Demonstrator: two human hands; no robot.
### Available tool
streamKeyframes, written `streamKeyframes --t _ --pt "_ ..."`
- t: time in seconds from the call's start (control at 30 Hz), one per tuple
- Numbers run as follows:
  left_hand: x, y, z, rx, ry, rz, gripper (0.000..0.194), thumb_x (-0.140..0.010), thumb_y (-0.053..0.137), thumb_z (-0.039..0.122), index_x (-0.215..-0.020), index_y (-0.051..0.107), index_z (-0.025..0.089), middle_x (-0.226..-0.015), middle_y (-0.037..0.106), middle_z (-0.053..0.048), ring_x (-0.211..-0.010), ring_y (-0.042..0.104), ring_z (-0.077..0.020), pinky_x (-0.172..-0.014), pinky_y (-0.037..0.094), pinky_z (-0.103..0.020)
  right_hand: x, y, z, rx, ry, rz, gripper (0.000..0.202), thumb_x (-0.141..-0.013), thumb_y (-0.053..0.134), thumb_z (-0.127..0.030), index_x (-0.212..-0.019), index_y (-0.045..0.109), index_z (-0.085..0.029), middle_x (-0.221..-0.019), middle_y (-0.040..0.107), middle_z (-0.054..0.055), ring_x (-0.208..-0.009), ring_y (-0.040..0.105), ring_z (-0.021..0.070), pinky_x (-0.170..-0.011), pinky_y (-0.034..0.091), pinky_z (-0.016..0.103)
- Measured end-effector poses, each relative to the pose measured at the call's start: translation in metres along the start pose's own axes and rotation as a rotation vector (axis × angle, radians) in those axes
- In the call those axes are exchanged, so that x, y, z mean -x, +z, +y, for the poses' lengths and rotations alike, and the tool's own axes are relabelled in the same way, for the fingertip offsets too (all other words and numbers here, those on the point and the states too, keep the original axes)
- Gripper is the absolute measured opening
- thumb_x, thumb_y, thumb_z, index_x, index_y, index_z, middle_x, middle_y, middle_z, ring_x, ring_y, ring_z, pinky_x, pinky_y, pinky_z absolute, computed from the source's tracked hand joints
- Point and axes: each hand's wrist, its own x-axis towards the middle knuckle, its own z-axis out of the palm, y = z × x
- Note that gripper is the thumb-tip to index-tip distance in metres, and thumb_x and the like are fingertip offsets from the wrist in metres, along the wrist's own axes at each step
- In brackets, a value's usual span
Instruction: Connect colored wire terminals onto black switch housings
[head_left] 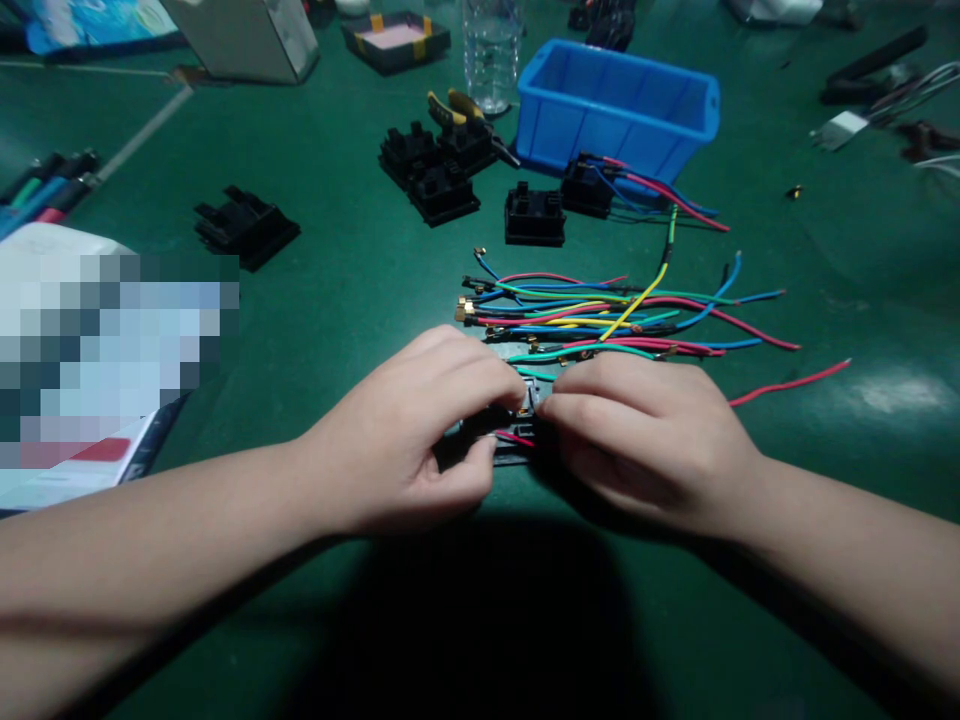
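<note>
Head view: on the smooth, dull green desk (315, 290), toward its near edge, the left hand (427, 430) grips a black plastic housing (511, 460), thumb at the near side and index finger curled over the far side, clamped on it; the right hand (652, 430) bends in at the housing's right end, thumb and index tips close together — I cannot tell whether they pinch anything; a short, thin red wire (516, 438) shows between the hands.

Just beyond the knuckles lies a loose sheaf of slim, rubbery-looking wires (600, 312), red, blue, green and yellow, with shiny brass-coloured terminals (462, 308) mostly at their left ends.

Toward the desk's far edge stands a blue plastic bin (600, 140), rectangular, ribbed inside and rimmed; left of it are a clear, ridged bottle (491, 55), yellow-handled pliers (448, 108) and three squat black housings (440, 190) with prongs — two more sit in front of the bin, the right one (587, 188) trailing wires; a single boxy housing (246, 228) lies toward the left edge.
</note>
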Motion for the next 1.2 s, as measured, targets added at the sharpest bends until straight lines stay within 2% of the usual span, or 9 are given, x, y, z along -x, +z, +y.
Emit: streamKeyframes --t 0.27,0.5,0.77,1.2 --pt "0.0007 -0.0019 0.0011 -0.003 -0.051 -0.002 0.017 -0.080 0.052 0.012 -0.097 0.055 0.016 -0.092 0.061 -0.004 -0.088 0.054 -0.0176 -0.083 0.043 -0.030 0.0034 0.0019 -0.0009 -0.034 -0.008 0.026 0.018 -0.096 0.049 -0.018 -0.095 0.067 -0.018 -0.092 0.069 0.009 -0.077 0.061 0.0167 -0.065 0.047 0.029" --pt "0.0001 0.0003 0.0000 -0.007 -0.030 -0.001 0.016 -0.079 0.052 0.013 -0.095 0.055 0.016 -0.090 0.061 -0.004 -0.086 0.053 -0.0179 -0.083 0.043 -0.031 0.0013 -0.0002 -0.0006 -0.008 -0.014 -0.051 0.022 -0.097 0.046 -0.020 -0.100 0.067 -0.016 -0.097 0.070 0.011 -0.079 0.062 0.0181 -0.064 0.046 0.029" --pt "-0.0015 -0.0005 0.0000 -0.008 -0.022 -0.016 0.016 -0.079 0.051 0.013 -0.094 0.055 0.016 -0.090 0.061 -0.004 -0.087 0.053 -0.0184 -0.084 0.044 -0.032 -0.0009 -0.0035 0.0003 -0.097 -0.002 -0.085 0.021 -0.096 0.046 -0.017 -0.101 0.066 -0.015 -0.094 0.071 0.010 -0.078 0.062 0.0170 -0.064 0.047 0.027" --pt "-0.0021 -0.0012 -0.0008 -0.019 -0.024 -0.021 0.015 -0.080 0.051 0.013 -0.095 0.055 0.016 -0.092 0.062 -0.004 -0.088 0.053 -0.0183 -0.085 0.043 -0.031 -0.0017 -0.0069 -0.0024 0.005 -0.001 -0.106 0.028 -0.100 0.041 -0.020 -0.098 0.068 -0.015 -0.087 0.071 0.009 -0.072 0.063 0.0159 -0.061 0.043 0.026"
